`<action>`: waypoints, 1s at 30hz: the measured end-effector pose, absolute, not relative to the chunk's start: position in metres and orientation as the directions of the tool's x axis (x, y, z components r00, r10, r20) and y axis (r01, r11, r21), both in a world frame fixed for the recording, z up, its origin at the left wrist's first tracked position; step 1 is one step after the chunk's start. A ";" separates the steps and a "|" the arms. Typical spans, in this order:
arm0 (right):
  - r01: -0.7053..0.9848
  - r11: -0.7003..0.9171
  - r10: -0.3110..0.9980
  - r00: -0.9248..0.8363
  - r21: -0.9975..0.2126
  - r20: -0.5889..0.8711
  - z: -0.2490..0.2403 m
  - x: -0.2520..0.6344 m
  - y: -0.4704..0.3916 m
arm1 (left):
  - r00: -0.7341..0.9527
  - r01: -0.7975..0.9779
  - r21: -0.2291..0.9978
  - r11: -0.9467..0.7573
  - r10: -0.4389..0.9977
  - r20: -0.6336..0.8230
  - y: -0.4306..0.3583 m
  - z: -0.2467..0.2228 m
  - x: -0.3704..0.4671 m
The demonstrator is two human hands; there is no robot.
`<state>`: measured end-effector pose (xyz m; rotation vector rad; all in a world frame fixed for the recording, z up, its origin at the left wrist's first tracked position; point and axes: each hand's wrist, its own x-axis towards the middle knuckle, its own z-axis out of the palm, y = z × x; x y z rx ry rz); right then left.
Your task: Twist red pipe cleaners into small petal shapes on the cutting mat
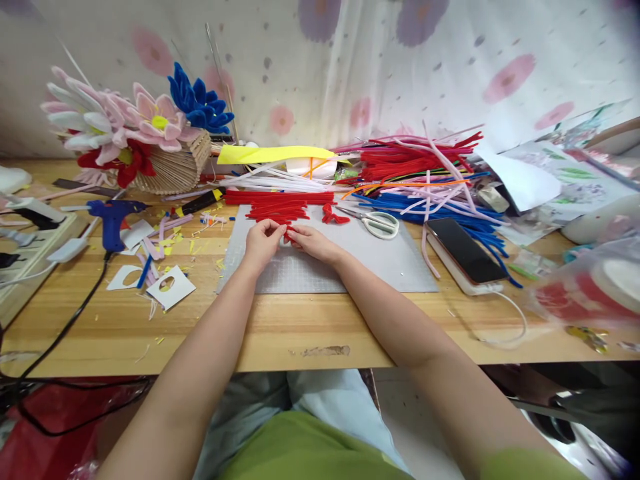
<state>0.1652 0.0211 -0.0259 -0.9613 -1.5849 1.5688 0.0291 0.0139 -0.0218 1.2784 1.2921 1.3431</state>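
Both hands meet over the grey cutting mat (310, 273), pinching a small red pipe cleaner piece (289, 233) between them. My left hand (263, 245) has thumb and forefinger closed at its left side. From the other side my right hand (316, 243) grips it with closed fingertips, which hide most of its shape. Just beyond the hands lies a row of red pipe cleaners (279, 205). A bent red pipe cleaner shape (334, 215) rests on the mat to their right, beside scissors (380, 225) with pale handles.
A blue glue gun (114, 223) stands at left near paper scraps (171, 288) and a power strip (20, 267). Fuzzy flowers (157, 120) fill a wooden holder behind. Red and blue pipe cleaner bundles (415, 160) lie back right, with a phone (466, 250) and a plastic-wrapped cup (595, 287) nearer.
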 end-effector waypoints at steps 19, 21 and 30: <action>-0.275 -0.560 0.705 -0.654 -0.782 -0.274 -0.009 0.170 0.017 | 0.047 -0.384 0.920 0.083 0.996 -0.070 0.016 -0.019 0.029; -0.274 -0.587 0.685 -0.670 -0.762 -0.286 -0.011 0.170 0.018 | 0.062 -0.371 0.925 0.080 0.996 -0.061 0.016 -0.020 0.029; -0.260 -0.562 0.673 -0.695 -0.785 -0.252 -0.012 0.169 0.019 | 0.113 -0.335 0.937 0.096 0.992 -0.061 0.012 -0.014 0.031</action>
